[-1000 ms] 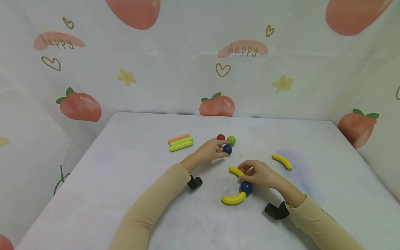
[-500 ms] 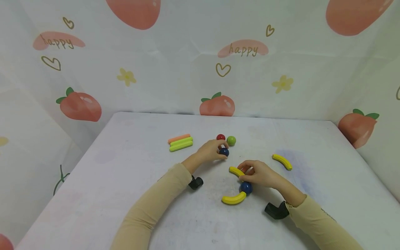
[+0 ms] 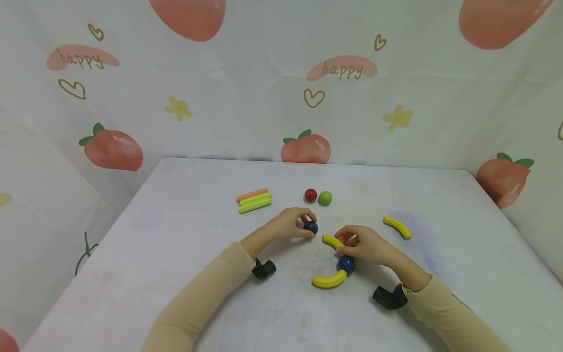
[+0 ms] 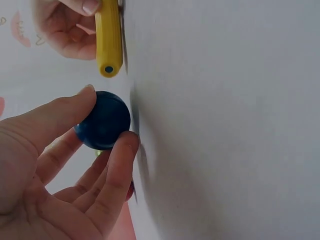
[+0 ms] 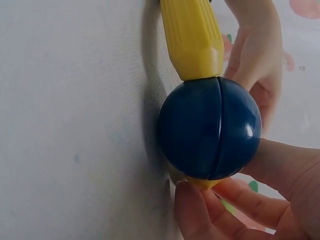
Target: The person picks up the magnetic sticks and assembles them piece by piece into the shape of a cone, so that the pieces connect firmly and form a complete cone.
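Landmark, head view: joined blue ball [image 3: 346,264], on the bench [image 3: 176,274], touching a curved yellow bar on either side.
Far yellow bar [image 3: 332,240]: extends from the joined blue ball's far side, angled leftward; partly covered by the right hand.
Near yellow bar [image 3: 328,281]: meets the joined blue ball's near-left side.
Right hand [image 3: 366,246]: just beyond the joined blue ball; thumb and fingers pinch the far yellow bar.
Left hand [image 3: 289,224]: beyond and left of the joined blue ball; thumb and fingers pinch a loose blue ball [image 3: 311,228], near the far yellow bar but apart from it.
Red ball [image 3: 310,195], green ball [image 3: 325,198]: beside each other, well beyond the joined blue ball.
Lone yellow bar [image 3: 398,228]: beyond and right of the joined blue ball.
Rods: orange rod [image 3: 252,195] and two lime rods [image 3: 255,206], lying alongside, beyond and well left of the joined blue ball.
Left wrist view, grip: loose blue ball between thumb and fingertips; contact with the bench unclear.
Left wrist view, bar end: far yellow bar's end away from the joined blue ball shows a round dark spot [image 4: 108,69].
Right wrist view, ball: joined blue ball carries a seam [image 5: 221,127]; near yellow bar's end abuts it.
Right wrist view, fingers: right fingers at the far yellow bar, mostly hidden behind the joined blue ball.
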The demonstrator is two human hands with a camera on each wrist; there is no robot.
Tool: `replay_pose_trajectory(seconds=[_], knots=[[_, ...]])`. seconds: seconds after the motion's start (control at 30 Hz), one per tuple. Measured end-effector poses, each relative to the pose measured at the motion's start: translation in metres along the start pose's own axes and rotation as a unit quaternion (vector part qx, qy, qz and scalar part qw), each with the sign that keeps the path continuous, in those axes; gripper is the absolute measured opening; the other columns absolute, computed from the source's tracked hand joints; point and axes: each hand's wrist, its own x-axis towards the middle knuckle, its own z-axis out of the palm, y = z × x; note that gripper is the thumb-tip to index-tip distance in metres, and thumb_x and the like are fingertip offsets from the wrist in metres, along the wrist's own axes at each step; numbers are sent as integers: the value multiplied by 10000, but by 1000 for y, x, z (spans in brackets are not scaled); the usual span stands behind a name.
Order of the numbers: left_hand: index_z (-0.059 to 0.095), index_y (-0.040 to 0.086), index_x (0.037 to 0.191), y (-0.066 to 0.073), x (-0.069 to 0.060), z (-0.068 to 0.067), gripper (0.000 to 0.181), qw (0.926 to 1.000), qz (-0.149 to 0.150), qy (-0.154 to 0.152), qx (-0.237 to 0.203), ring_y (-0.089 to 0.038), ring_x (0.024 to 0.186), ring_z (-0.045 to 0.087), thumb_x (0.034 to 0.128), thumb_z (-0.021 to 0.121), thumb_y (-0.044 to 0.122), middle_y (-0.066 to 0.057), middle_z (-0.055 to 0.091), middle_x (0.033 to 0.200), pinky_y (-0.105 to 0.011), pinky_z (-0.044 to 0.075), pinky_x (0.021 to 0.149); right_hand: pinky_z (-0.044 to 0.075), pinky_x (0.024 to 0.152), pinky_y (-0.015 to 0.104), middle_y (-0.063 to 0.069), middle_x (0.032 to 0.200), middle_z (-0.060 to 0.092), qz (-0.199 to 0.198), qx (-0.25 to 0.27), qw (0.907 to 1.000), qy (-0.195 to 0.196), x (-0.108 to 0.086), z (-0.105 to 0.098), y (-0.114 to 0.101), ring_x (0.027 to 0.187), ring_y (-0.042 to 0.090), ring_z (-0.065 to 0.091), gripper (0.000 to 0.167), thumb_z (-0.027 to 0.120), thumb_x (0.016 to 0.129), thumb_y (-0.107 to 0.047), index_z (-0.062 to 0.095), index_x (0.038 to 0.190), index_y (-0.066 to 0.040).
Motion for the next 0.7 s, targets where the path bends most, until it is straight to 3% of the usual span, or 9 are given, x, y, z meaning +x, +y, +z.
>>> replay_pose_trajectory(seconds=[0.1,0.33,0.7], knots=[[594,162,1137,0,-7,2,342,9999,85,-87,-63,-145,864,601,825,713,233,-95,616,1136,-236,505,767,525,686,263,98,954,629,-4,52,10000,-10,0,0,1,794,144,594,348,689,840,-231,601,1105,-22],[610,161,1122,1,-18,7,322,9996,207,-149,-108,-113,830,595,824,713,227,-82,636,1114,-197,483,715,535,673,271,95,929,623,-454,24,9990,-18,-1,-1,4,786,129,601,372,678,846,-296,597,1083,-22],[606,125,1123,4,-24,10,311,9988,355,-196,-285,-115,817,594,833,701,185,-106,633,1115,-187,496,713,540,718,282,91,944,628,-175,33,9998,-37,0,2,-5,825,151,605,311,680,844,-165,593,1101,-13]])
